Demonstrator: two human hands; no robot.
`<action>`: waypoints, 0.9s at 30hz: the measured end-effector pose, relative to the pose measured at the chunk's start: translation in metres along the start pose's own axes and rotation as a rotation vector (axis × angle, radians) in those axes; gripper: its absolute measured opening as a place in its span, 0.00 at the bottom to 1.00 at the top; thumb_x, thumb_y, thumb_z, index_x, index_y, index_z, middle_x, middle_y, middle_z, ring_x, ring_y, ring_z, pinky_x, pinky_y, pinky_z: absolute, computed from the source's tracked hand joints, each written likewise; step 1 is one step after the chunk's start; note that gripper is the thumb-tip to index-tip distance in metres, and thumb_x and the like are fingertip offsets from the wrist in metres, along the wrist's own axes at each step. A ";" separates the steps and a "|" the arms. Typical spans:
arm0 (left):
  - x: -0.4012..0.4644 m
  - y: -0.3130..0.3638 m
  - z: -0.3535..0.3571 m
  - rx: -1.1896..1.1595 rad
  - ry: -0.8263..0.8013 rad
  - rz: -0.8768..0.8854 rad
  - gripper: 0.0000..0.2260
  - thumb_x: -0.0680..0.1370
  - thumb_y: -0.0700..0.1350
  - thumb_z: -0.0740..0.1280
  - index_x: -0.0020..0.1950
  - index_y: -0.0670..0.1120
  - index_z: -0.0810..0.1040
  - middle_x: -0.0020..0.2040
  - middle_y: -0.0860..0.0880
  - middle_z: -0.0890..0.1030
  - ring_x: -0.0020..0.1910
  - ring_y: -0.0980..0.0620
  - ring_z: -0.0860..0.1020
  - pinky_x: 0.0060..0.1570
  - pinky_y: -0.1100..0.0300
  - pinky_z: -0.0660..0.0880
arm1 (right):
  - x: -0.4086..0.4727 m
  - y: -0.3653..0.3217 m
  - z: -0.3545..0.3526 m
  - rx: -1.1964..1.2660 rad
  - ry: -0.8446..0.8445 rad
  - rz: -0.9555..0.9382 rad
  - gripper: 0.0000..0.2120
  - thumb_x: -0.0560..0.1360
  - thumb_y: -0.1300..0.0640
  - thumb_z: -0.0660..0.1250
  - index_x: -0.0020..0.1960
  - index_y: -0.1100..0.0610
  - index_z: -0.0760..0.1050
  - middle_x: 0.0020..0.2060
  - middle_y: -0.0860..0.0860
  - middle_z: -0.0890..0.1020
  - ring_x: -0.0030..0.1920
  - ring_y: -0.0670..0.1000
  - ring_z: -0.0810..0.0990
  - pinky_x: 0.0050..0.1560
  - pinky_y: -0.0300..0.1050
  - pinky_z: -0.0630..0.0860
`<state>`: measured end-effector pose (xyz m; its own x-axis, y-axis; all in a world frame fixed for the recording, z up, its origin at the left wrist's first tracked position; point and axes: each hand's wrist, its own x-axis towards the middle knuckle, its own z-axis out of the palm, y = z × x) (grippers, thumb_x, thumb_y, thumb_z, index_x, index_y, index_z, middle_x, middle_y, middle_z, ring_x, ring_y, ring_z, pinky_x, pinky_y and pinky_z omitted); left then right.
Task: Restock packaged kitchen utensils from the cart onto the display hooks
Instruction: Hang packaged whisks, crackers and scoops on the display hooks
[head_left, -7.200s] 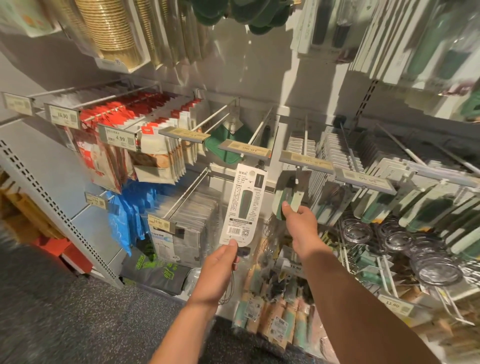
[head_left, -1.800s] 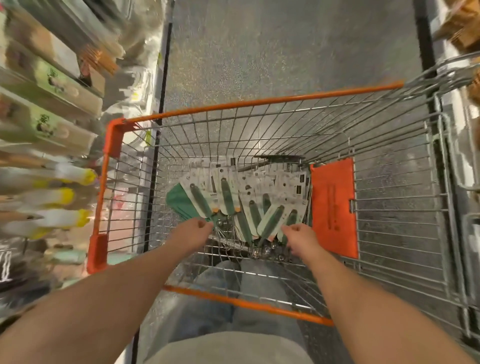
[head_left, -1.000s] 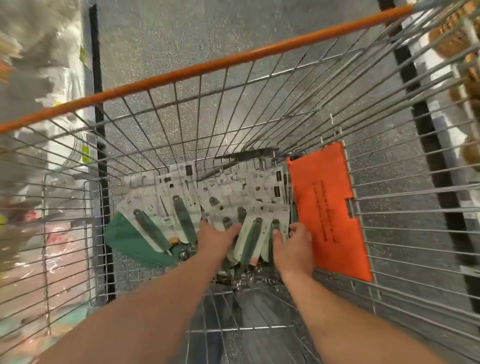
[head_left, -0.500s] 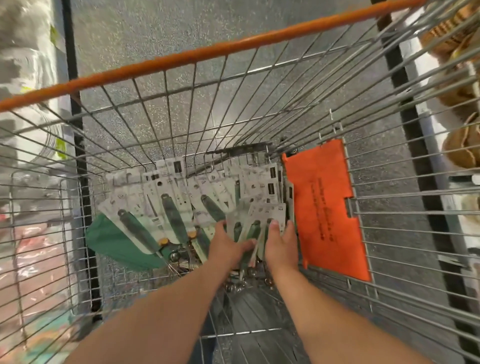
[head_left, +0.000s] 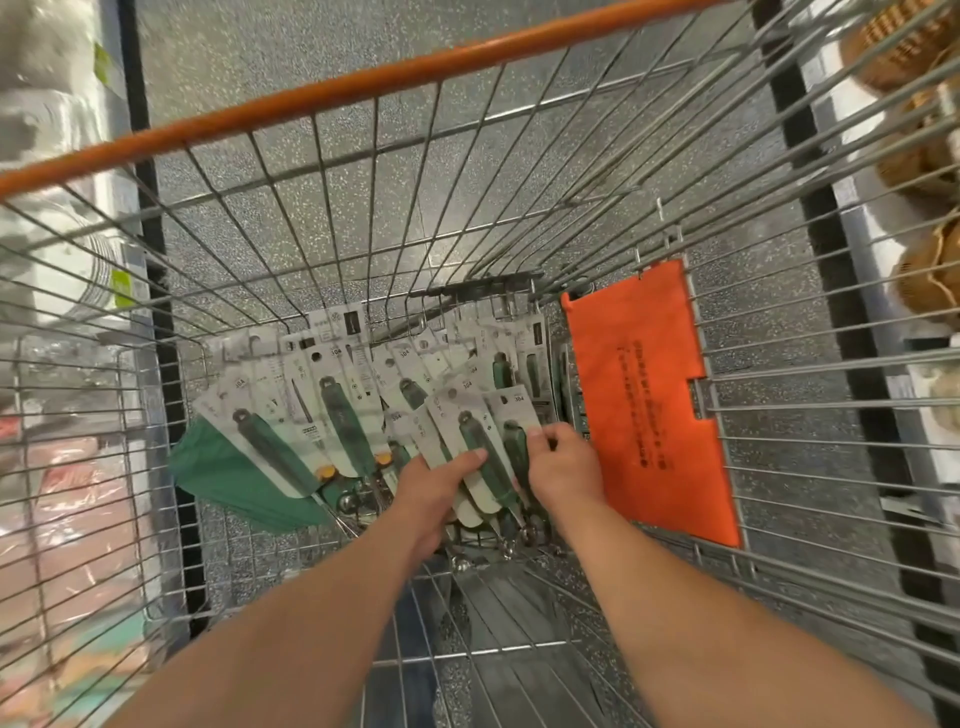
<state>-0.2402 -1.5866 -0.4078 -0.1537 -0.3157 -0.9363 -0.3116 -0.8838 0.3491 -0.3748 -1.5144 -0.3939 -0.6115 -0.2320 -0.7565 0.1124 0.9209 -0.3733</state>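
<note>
Both hands reached into the wire cart (head_left: 363, 218). The left hand (head_left: 434, 488) and right hand (head_left: 563, 467) each pinched green-handled utensil packs (head_left: 480, 441) near its right wall.

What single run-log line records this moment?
stage: picking stock | left hand: grips carded utensils | right hand: pinches same bunch | place: wire cart | display hooks: not in view

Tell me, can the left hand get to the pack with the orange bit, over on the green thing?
Probably yes. That pack lies on top of the green sheet with nothing over it, just left of the left hand. But that hand already grips other packs.
</note>
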 end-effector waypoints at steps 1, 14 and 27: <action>0.001 0.000 0.000 0.001 -0.009 0.007 0.17 0.74 0.40 0.78 0.62 0.41 0.82 0.51 0.42 0.88 0.50 0.40 0.87 0.55 0.39 0.82 | -0.001 -0.003 0.001 0.025 -0.023 0.002 0.11 0.85 0.46 0.60 0.56 0.52 0.75 0.51 0.54 0.80 0.49 0.55 0.78 0.50 0.48 0.74; 0.009 -0.002 0.011 0.131 0.030 0.074 0.20 0.66 0.46 0.84 0.54 0.43 0.84 0.46 0.47 0.88 0.46 0.45 0.87 0.53 0.45 0.84 | 0.006 0.008 -0.009 0.304 -0.153 0.128 0.14 0.86 0.48 0.58 0.49 0.52 0.78 0.48 0.55 0.84 0.49 0.58 0.84 0.52 0.59 0.83; -0.024 0.024 -0.012 0.019 -0.103 0.110 0.12 0.78 0.40 0.73 0.61 0.40 0.80 0.52 0.39 0.87 0.48 0.41 0.86 0.45 0.47 0.84 | -0.017 -0.027 -0.009 0.590 -0.323 0.258 0.16 0.83 0.44 0.63 0.63 0.53 0.79 0.56 0.56 0.86 0.56 0.60 0.85 0.58 0.63 0.82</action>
<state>-0.2329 -1.6044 -0.3772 -0.2832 -0.3719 -0.8840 -0.3048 -0.8391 0.4506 -0.3744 -1.5321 -0.3658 -0.2565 -0.1947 -0.9467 0.6825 0.6571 -0.3201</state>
